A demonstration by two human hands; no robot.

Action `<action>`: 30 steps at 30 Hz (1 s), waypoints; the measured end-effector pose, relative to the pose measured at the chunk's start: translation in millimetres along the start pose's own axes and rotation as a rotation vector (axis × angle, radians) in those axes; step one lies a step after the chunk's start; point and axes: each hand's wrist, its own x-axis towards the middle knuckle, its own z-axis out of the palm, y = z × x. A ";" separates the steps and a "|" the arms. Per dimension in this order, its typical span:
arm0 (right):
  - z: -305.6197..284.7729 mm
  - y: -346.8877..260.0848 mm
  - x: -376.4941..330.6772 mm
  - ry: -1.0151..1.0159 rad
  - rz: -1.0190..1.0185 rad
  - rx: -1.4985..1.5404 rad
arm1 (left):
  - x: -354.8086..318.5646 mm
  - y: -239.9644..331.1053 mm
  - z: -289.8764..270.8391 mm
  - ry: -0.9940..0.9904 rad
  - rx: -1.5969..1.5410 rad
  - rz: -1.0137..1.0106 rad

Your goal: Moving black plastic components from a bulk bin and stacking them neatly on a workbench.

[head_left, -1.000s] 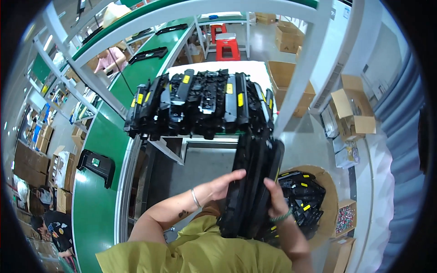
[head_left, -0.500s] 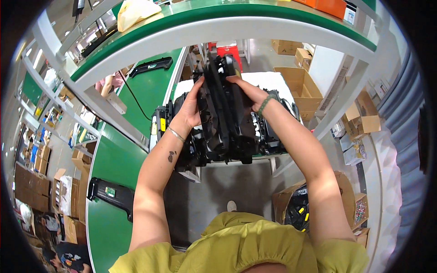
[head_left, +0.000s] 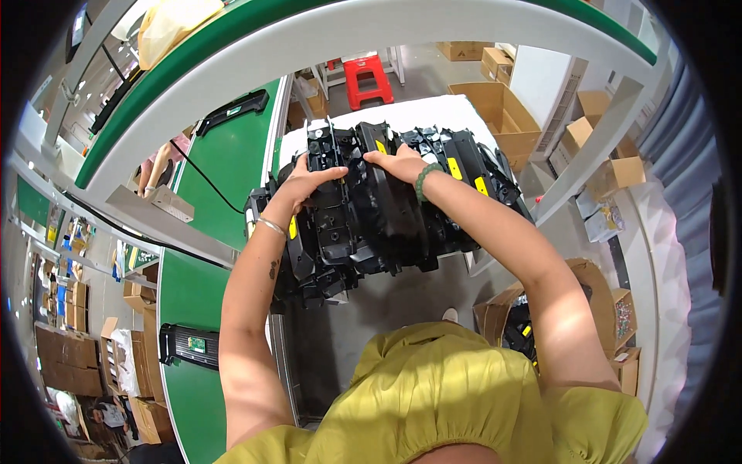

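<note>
Long black plastic housings with yellow stickers stand side by side on a white-topped table in front of me. My left hand grips a ribbed black housing, its thumb lying across the top and its fingers at the far left side. Just right of it, my right hand is closed on the far end of a smoother, rounded black housing, thumb on the left. That housing's near end is slightly blurred. More black housings lie close by on the right.
A green conveyor runs along my left, carrying a black unit with a small circuit board and another black part. A white frame crosses above. Cardboard boxes and a red stool stand beyond; an open carton is at lower right.
Both hands have come down and nearer with the raised black housings, which now sit among the others on the table. The hands have moved slightly apart. My view has shifted.
</note>
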 end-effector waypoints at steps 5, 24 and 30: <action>15.8 7.7 -28.2 0.231 -0.143 -0.179 | -6.4 12.2 4.2 0.237 0.548 0.027; 16.2 -0.1 -14.3 0.316 -0.328 -0.123 | -13.6 2.5 28.8 0.394 0.963 0.390; -21.2 78.0 -105.6 0.461 -0.748 0.310 | -104.1 18.3 71.1 0.126 0.394 0.662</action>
